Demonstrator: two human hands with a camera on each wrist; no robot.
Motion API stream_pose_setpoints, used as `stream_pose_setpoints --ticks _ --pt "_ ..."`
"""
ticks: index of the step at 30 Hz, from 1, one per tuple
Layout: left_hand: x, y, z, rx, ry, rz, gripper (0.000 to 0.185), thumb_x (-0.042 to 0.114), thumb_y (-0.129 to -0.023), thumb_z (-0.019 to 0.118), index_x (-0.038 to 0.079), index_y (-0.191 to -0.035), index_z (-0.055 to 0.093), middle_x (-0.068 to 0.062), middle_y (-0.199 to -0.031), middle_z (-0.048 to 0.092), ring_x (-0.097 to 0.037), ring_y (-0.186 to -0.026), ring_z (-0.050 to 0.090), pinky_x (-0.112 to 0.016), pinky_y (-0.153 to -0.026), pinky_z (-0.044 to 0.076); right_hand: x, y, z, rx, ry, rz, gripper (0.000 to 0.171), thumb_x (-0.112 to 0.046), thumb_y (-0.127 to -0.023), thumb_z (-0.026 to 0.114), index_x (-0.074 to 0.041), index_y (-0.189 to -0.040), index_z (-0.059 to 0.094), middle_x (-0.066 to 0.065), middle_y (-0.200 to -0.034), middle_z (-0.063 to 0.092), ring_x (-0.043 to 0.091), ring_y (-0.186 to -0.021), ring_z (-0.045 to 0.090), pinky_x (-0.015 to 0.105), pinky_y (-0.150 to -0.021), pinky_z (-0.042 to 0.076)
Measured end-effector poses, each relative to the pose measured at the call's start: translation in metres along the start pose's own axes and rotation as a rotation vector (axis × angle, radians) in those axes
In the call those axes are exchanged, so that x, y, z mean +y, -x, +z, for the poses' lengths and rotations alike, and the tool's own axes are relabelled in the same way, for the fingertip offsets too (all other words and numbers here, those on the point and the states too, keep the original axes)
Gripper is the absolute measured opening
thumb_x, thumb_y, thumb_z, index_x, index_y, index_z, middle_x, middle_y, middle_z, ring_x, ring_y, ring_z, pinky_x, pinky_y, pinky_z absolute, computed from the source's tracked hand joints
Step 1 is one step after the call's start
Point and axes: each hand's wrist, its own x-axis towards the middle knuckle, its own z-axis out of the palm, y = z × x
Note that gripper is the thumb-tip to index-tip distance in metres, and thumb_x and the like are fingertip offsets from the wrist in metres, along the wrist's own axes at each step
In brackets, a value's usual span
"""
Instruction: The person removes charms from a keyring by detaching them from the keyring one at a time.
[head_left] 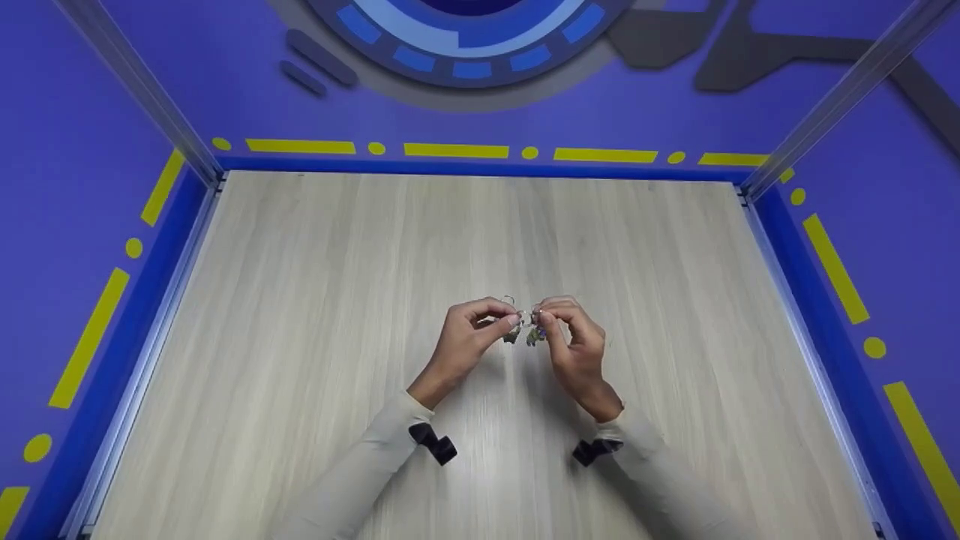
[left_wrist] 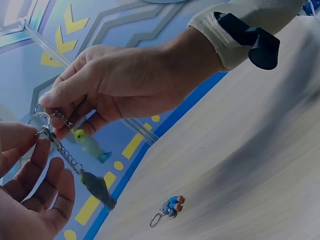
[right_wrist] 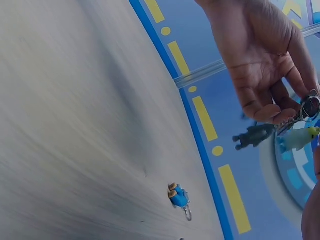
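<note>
My left hand (head_left: 461, 337) pinches the metal ring (left_wrist: 42, 121) of a keychain between thumb and fingers. A dark grey figure (left_wrist: 97, 187) hangs below it on a short chain. Facing it, my right hand (head_left: 579, 346) pinches a second keychain near its chain. From that one dangles a pale green figure (left_wrist: 90, 142) with a yellow head and blue end. The rings meet between the fingertips; whether they are linked I cannot tell. In the right wrist view, the left hand (right_wrist: 265, 65) is at the top, beside the grey figure (right_wrist: 254, 135).
A third keychain, a blue figure (left_wrist: 171, 206) with brown feet and a metal ring, lies on the wood-grain table (head_left: 337, 262) below the hands. Blue walls (head_left: 450, 127) with yellow marks border the table at the back and sides.
</note>
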Motion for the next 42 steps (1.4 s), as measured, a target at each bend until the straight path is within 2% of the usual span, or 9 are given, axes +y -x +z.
stream_pose_setpoints --ticks 3,11,18,21,27,30,32,35,42 --pt "0.000 0.001 0.001 0.027 -0.017 0.010 0.016 0.010 -0.103 0.078 -0.004 -0.108 0.081 -0.015 -0.104 0.079 -0.019 -0.096 0.075 -0.034 -0.091 0.062 0.001 0.002 0.001 0.001 0.001 0.026 0.026 0.029 -0.091 0.066 0.005 -0.099 0.071 0.017 -0.099 0.074 0.029 -0.094 0.071 0.028 -0.092 0.059" --pt "0.000 0.002 0.004 0.091 -0.151 0.037 0.008 0.009 -0.101 0.080 0.003 -0.105 0.083 -0.006 -0.101 0.081 -0.017 -0.095 0.074 -0.042 -0.090 0.062 0.004 0.004 0.001 -0.022 0.016 0.040 0.026 0.028 -0.091 0.066 0.003 -0.098 0.071 0.016 -0.099 0.074 0.028 -0.093 0.071 0.026 -0.091 0.058" --pt "0.005 0.000 0.002 0.107 -0.233 0.097 0.007 0.008 -0.101 0.080 0.003 -0.104 0.084 -0.001 -0.099 0.081 -0.016 -0.091 0.074 -0.033 -0.088 0.060 0.004 0.002 -0.002 -0.089 -0.041 0.037 0.027 0.029 -0.093 0.065 0.003 -0.098 0.070 0.014 -0.097 0.074 0.030 -0.090 0.070 0.026 -0.085 0.058" --pt "0.006 -0.001 0.000 0.111 -0.289 0.153 0.005 0.006 -0.101 0.080 0.006 -0.103 0.085 0.002 -0.097 0.080 -0.014 -0.088 0.072 -0.030 -0.084 0.059 0.003 0.001 -0.002 -0.111 -0.030 0.065 0.025 0.026 -0.094 0.066 0.002 -0.097 0.071 0.014 -0.096 0.074 0.026 -0.089 0.070 0.023 -0.083 0.057" --pt "0.004 -0.002 -0.002 0.085 -0.452 0.325 0.007 -0.001 -0.098 0.081 0.006 -0.101 0.084 -0.001 -0.094 0.079 -0.014 -0.085 0.072 -0.031 -0.079 0.060 0.005 -0.002 -0.003 -0.143 0.017 0.070 0.025 0.029 -0.091 0.067 0.004 -0.093 0.069 0.018 -0.091 0.072 0.025 -0.082 0.068 0.018 -0.080 0.055" --pt "0.003 -0.002 -0.002 0.060 -0.534 0.399 0.007 -0.003 -0.097 0.081 0.003 -0.100 0.083 -0.003 -0.094 0.079 -0.016 -0.086 0.072 -0.033 -0.078 0.060 0.005 -0.003 -0.003 -0.132 0.028 0.070 0.026 0.031 -0.088 0.067 0.006 -0.091 0.068 0.019 -0.089 0.071 0.024 -0.079 0.066 0.016 -0.078 0.053" --pt "0.004 -0.003 -0.002 0.049 -0.559 0.417 0.007 -0.003 -0.097 0.080 0.004 -0.100 0.083 -0.004 -0.094 0.078 -0.017 -0.087 0.072 -0.033 -0.078 0.060 0.004 -0.004 -0.002 -0.106 0.035 0.054 0.026 0.032 -0.087 0.067 0.006 -0.091 0.068 0.019 -0.089 0.071 0.024 -0.079 0.066 0.016 -0.078 0.053" --pt "0.007 -0.003 0.000 0.041 -0.521 0.368 0.006 0.000 -0.100 0.078 0.005 -0.101 0.081 -0.004 -0.096 0.078 -0.016 -0.088 0.071 -0.034 -0.079 0.061 0.003 -0.004 0.000 -0.054 0.036 0.010 0.027 0.032 -0.086 0.068 0.005 -0.092 0.070 0.017 -0.090 0.073 0.026 -0.083 0.068 0.020 -0.081 0.056" --pt "0.013 -0.004 0.006 0.002 -0.273 0.109 0.009 0.008 -0.106 0.073 0.001 -0.111 0.072 -0.007 -0.105 0.077 -0.016 -0.098 0.073 -0.039 -0.088 0.062 0.000 -0.004 0.004 0.037 0.037 -0.058 0.023 0.026 -0.089 0.069 0.005 -0.096 0.072 0.017 -0.095 0.074 0.031 -0.091 0.071 0.028 -0.090 0.058"
